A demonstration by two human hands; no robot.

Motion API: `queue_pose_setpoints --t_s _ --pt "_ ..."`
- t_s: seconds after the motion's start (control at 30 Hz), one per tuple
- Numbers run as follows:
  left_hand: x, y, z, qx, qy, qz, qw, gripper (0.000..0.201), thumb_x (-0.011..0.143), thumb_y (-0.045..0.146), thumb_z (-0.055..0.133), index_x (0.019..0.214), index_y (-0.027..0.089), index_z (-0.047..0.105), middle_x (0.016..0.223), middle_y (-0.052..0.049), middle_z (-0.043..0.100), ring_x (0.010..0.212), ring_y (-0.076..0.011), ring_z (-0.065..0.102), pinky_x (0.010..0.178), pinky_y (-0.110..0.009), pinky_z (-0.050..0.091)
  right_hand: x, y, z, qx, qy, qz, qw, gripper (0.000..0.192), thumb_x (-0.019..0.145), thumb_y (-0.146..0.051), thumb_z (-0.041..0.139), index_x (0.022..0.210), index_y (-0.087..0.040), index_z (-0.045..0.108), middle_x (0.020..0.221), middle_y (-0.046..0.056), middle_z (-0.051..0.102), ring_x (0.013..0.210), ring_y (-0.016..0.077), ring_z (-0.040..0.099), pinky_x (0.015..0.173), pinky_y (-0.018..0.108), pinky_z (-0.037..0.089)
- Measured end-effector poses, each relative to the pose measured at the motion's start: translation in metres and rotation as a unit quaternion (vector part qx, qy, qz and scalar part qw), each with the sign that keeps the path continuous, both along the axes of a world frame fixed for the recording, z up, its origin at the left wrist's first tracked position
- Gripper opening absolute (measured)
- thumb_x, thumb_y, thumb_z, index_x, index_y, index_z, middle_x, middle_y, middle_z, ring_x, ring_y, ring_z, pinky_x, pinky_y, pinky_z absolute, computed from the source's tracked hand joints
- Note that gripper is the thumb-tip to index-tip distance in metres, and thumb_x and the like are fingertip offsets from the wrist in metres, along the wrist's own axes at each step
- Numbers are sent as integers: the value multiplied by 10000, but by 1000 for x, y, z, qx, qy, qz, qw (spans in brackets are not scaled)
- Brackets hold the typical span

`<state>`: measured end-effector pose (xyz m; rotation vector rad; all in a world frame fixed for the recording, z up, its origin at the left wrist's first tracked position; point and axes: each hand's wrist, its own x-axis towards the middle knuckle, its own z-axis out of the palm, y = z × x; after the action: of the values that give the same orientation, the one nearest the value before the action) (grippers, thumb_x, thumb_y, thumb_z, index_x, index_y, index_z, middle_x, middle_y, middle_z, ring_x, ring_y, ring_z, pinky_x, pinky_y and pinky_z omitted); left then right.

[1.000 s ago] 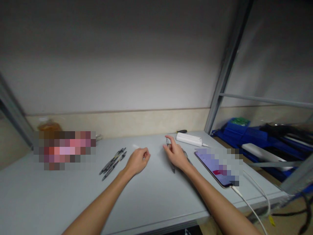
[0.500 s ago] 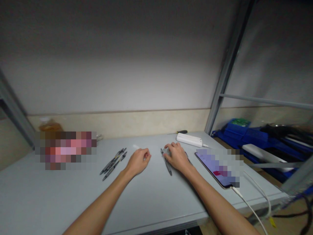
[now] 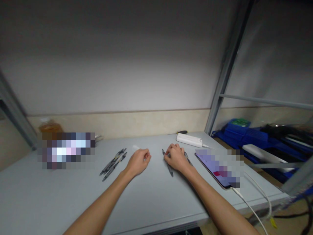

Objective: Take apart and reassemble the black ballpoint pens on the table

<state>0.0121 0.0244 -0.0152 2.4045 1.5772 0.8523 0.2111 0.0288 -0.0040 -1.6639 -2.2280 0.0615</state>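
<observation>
Left hand (image 3: 139, 162) loosely fisted, right hand (image 3: 177, 158) curled, grey pen (image 3: 169, 169) at its thumb, grip unclear

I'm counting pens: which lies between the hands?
The pen just left of the right hand; the grouped pens lie outside the left hand, another pen outside the right.

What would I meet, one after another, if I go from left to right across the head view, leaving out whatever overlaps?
Amber container, group of pens, left hand, right hand, phone, long white object.
</observation>
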Motion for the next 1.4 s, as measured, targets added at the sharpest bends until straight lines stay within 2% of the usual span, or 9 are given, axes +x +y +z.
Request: queue_pose_setpoints --t_s 0.13,0.27,0.37,0.53,0.9,1.03,1.2,1.4 --pt "1 -1 2 -6 5 4 1000 163 805 235 464 700 184 579 668 -23 607 674 -155 545 643 -247 360 0 -1 1 0 2 -8 1000 215 800 -224 478 900 -154 655 1052 113 573 1030 248 427 823 374 278" --pt "1 -1 2 -14 4 7 1000 162 805 228 460 709 182 583 684 -28 613 691 -158 546 654 -250 367 -1 -3 2 -3 -3 13 1000 242 809 -279 501 978 -170 636 1053 105 587 1035 246 440 821 360 277" --pt "1 0 1 -12 4 4 1000 165 809 232 457 708 182 578 682 -27 611 693 -159 547 657 -250 369 -3 -4 4 -8 0 36 999 221 806 -309 520 937 -184 648 972 85 632 992 237 483 815 347 270" --pt "0 -1 2 -8 7 1 1000 171 813 239 454 706 184 574 674 -23 608 686 -157 545 656 -249 365 -5 -4 5 -18 8 49 999 214 764 -193 526 930 -200 661 838 53 676 926 207 539 808 313 266" --pt "1 -2 4 -13 16 1 1000 175 814 239 447 712 180 577 686 -28 608 703 -161 546 662 -256 363 5 4 1 5 12 -9 1000 221 732 -129 508 879 -174 667 820 66 669 883 209 524 788 330 255" --pt "1 -2 3 -13 13 2 1000 175 817 246 451 717 183 580 688 -27 610 709 -162 551 668 -253 369 8 5 1 18 2 -41 999 224 732 -161 530 921 -186 648 959 96 625 979 244 465 786 355 260" --pt "0 -1 2 -12 7 2 1000 171 815 241 450 712 187 576 691 -27 611 709 -163 547 672 -256 372 9 4 -1 -26 -3 -123 992 300 763 -260 525 1050 -199 588 1103 141 521 1027 305 429 755 403 316" --pt "-1 -1 3 -25 18 5 1000 169 812 230 444 732 184 586 703 -37 614 723 -172 548 693 -274 387 10 1 4 -40 -18 -126 991 312 791 -264 491 1089 -193 550 1115 145 505 1042 315 438 755 425 355"
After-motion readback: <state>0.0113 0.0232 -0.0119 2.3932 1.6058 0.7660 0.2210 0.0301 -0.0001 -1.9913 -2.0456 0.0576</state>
